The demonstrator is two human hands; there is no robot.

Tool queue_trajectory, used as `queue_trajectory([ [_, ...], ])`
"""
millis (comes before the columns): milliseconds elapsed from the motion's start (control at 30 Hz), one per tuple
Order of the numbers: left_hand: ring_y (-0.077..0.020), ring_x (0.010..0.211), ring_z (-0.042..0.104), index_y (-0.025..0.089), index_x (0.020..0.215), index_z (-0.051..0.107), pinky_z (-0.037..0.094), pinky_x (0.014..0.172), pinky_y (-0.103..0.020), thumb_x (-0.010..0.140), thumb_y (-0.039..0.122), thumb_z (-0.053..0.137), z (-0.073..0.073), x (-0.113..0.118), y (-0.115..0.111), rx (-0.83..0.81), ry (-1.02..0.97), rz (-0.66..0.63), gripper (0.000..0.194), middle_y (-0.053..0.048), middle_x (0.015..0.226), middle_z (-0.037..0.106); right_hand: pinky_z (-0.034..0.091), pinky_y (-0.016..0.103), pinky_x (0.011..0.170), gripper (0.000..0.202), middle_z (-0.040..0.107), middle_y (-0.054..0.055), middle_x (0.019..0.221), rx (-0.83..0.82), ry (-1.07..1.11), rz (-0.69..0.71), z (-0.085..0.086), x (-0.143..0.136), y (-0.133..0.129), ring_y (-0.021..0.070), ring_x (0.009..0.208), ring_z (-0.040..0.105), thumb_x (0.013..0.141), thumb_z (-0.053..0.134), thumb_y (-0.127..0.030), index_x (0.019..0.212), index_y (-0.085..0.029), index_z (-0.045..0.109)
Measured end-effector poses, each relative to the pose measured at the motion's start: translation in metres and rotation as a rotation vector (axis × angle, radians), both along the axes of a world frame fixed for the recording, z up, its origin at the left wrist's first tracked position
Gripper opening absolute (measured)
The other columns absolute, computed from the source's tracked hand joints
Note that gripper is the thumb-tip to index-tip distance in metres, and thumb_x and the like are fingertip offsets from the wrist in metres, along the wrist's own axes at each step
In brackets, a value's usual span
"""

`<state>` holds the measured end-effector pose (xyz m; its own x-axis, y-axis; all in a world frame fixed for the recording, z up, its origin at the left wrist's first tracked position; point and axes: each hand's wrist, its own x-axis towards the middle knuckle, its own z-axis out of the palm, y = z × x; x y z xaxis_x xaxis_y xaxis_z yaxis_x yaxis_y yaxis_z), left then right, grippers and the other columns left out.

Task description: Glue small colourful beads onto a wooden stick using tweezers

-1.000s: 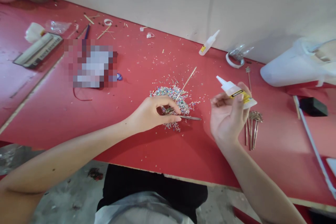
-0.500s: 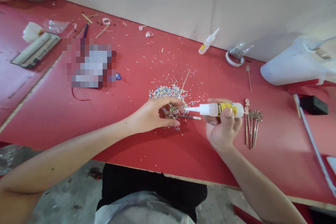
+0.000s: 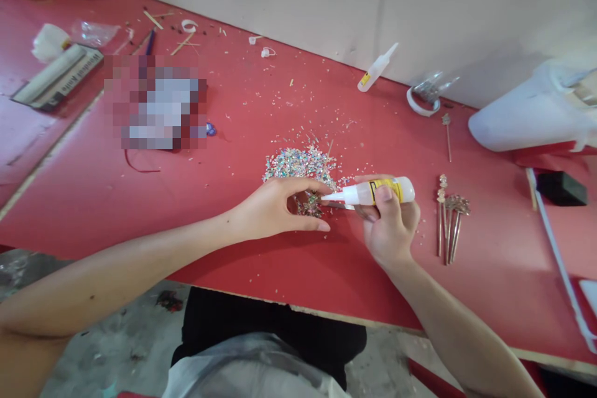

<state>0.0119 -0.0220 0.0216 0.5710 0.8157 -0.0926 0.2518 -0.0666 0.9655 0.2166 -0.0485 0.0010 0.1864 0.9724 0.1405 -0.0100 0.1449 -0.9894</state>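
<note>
My left hand (image 3: 275, 202) curls its thumb and fingers around an ornate metal hairpin (image 3: 310, 204), whose decorated head shows between them; most of its stem is hidden. In my right hand (image 3: 389, 227) is a white glue bottle (image 3: 389, 191) with a yellow label, held nearly level. Its long nozzle points left and reaches the hairpin's head; whether it touches cannot be made out. A pile of small glittering chips (image 3: 298, 163) lies just beyond my left hand. Below the nozzle a thin silver metal tool (image 3: 339, 206) is partly covered.
Several similar hairpins (image 3: 451, 224) lie right of my right hand, and a single one (image 3: 448, 137) farther back. A second glue bottle (image 3: 377, 69) stands near the wall. A white tub (image 3: 513, 109) and a black block (image 3: 561, 188) are at right, a knife box (image 3: 60, 78) at left.
The glue bottle has moved left, bringing its nozzle in to the hairpin's head. The hairpin has turned in my left hand, and its stem no longer sticks out plainly over the chips.
</note>
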Motion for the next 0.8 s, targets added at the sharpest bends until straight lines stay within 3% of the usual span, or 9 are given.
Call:
queue_trajectory([
  [233, -0.0155, 0.08, 0.061, 0.019, 0.116, 0.067, 0.049, 0.07, -0.027, 0.072, 0.038, 0.079, 0.0024, -0.0018, 0.0013, 0.016, 0.027, -0.031, 0.05, -0.004, 0.105, 0.072, 0.025, 0.022, 0.041, 0.029, 0.037, -0.007, 0.049, -0.031, 0.03, 0.016, 0.001, -0.0016, 0.0002, 0.006, 0.041, 0.024, 0.084, 0.065, -0.047, 0.087, -0.02, 0.071],
  [800, -0.022, 0.099, 0.066, 0.021, 0.119, 0.066, 0.051, 0.079, -0.029, 0.074, 0.041, 0.078, 0.0046, -0.003, 0.0021, 0.059, 0.024, -0.053, 0.051, -0.006, 0.113, 0.072, 0.021, 0.022, 0.041, 0.025, 0.03, -0.009, 0.045, 0.024, 0.082, 0.061, 0.0004, -0.0028, 0.0027, 0.006, 0.04, 0.023, 0.089, 0.061, -0.043, 0.088, -0.02, 0.071],
])
